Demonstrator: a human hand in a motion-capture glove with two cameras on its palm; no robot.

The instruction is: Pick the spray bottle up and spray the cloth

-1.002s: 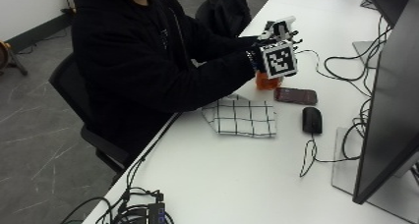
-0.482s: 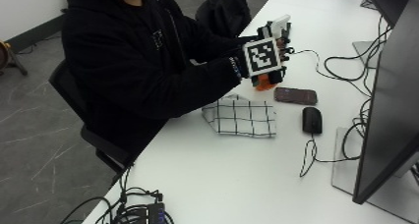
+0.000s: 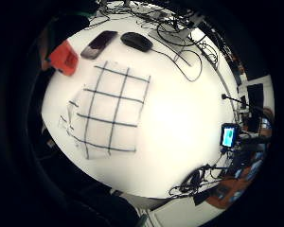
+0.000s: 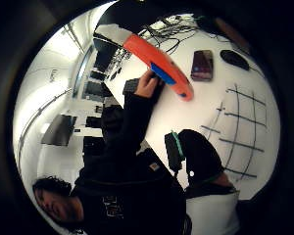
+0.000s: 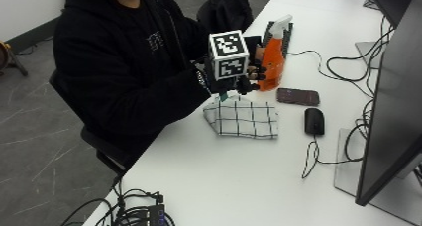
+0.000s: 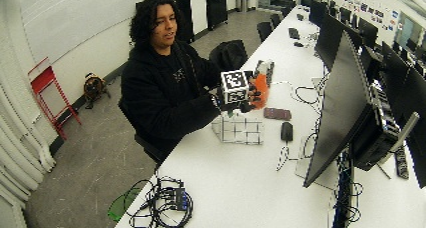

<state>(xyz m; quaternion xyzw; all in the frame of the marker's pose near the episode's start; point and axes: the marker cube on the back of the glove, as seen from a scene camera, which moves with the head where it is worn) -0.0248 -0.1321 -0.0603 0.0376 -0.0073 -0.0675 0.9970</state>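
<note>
So the gloved right hand [image 5: 236, 82] gripped the orange spray bottle [image 5: 272, 67], lifted off the surface [image 5: 264, 186] just above the checked cloth [image 5: 242, 119]. Pickup looked done; spraying the cloth was left, no wet mark visible.

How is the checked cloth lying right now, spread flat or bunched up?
Mostly spread flat. The checked cloth lies on the white table with its grid showing, only its near edge rumpled.
</note>
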